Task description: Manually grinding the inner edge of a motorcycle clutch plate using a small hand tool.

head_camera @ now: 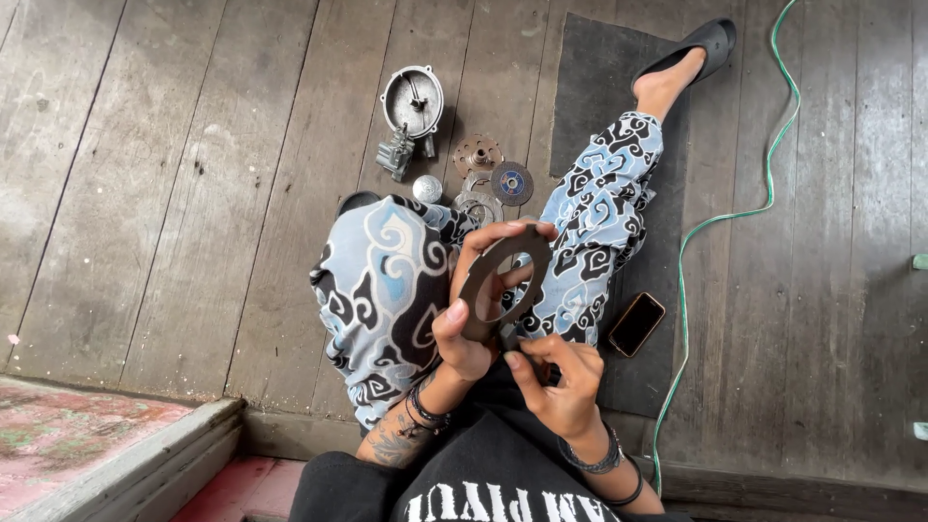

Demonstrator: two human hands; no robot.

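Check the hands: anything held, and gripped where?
The left hand holds a flat dark grey metal ring by its rim, fingers over the top edge, thumb on the lower left. The right hand pinches nothing visible.

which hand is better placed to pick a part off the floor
Right, probably. The left hand grips the flat ring, while the right hand only pinches near its lower edge, so it could let go and reach the metal parts.

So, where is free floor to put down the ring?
Bare planks lie left of the round metal cover and the left knee; the dark mat above the phone is free. Between the knees, small discs crowd the floor.
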